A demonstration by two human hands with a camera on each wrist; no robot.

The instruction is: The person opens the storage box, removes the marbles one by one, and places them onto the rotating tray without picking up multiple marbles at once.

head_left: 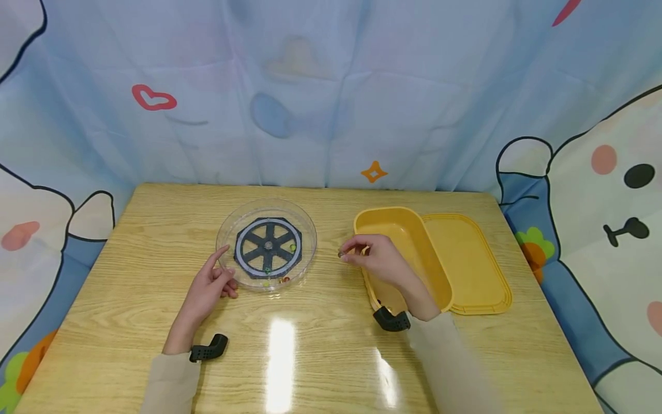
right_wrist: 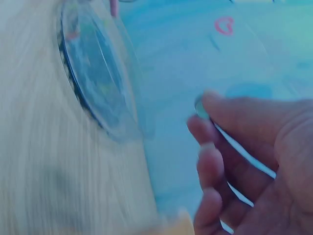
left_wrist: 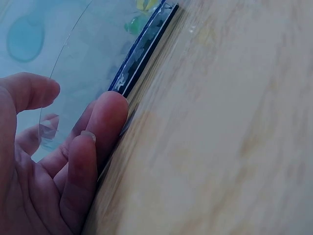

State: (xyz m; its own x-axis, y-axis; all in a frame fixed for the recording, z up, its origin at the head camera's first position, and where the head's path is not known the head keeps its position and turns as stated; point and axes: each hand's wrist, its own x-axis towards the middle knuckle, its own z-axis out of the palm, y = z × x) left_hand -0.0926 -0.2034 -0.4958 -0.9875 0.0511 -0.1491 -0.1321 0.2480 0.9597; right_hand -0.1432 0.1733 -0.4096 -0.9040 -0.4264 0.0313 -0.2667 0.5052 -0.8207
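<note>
My left hand (head_left: 209, 287) is at the near-left edge of a clear round dish (head_left: 310, 230), its fingers loosely bent. In the left wrist view, fingertips (left_wrist: 110, 107) touch the dish near its base, and another digit overlaps the clear wall. A black, spoked octagonal piece with a pale ring (head_left: 253, 236) shows at the middle of the dish. Several small glass marbles (head_left: 293, 247) lie in it, green, yellow and reddish-brown. My right hand (head_left: 380, 259) pinches one small greenish glass marble (right_wrist: 200, 107) between thumb and forefinger, raised between the dish and the yellow box (head_left: 403, 224).
The yellow box stands uncovered beneath my right hand and forearm, with small dark bits at its near end. Its yellow lid (head_left: 470, 264) lies flat to its right, against the box. A patterned blue curtain (head_left: 310, 115) hangs along the back edge of the wooden table (head_left: 170, 230).
</note>
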